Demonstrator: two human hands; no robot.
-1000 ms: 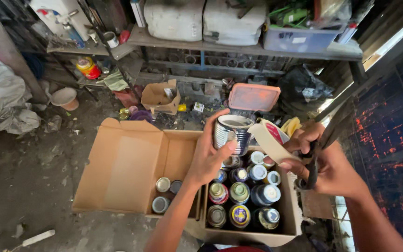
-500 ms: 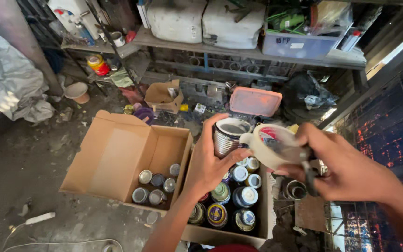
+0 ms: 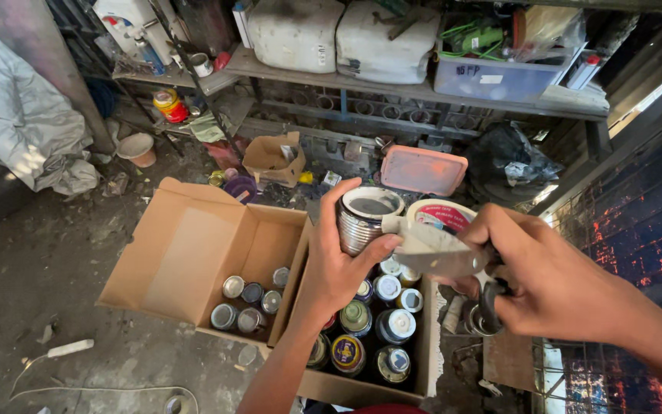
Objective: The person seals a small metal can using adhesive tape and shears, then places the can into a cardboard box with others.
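My left hand (image 3: 340, 268) grips a ribbed metal tin can (image 3: 363, 218) held upright above a cardboard box (image 3: 421, 353) packed with several small cans. My right hand (image 3: 553, 280) holds a tape dispenser (image 3: 438, 249) with a roll of tape (image 3: 444, 216) on it, its flat front end touching the can's rim. A dark ring-shaped part hangs below my right fingers. To the left sits a second open cardboard box (image 3: 193, 253) with several cans (image 3: 248, 303) in its bottom right corner.
A pink lidded tub (image 3: 423, 170) and a small open carton (image 3: 273, 157) lie behind the boxes. Shelves at the back carry white jugs (image 3: 342, 34) and a plastic bin (image 3: 499, 73). A grey tarp (image 3: 17, 115) lies left; a blue tiled wall (image 3: 645, 222) rises right.
The can in my left hand has risen from the box. My right hand brought the tape dispenser leftward against the can. The view has shifted down and closer.
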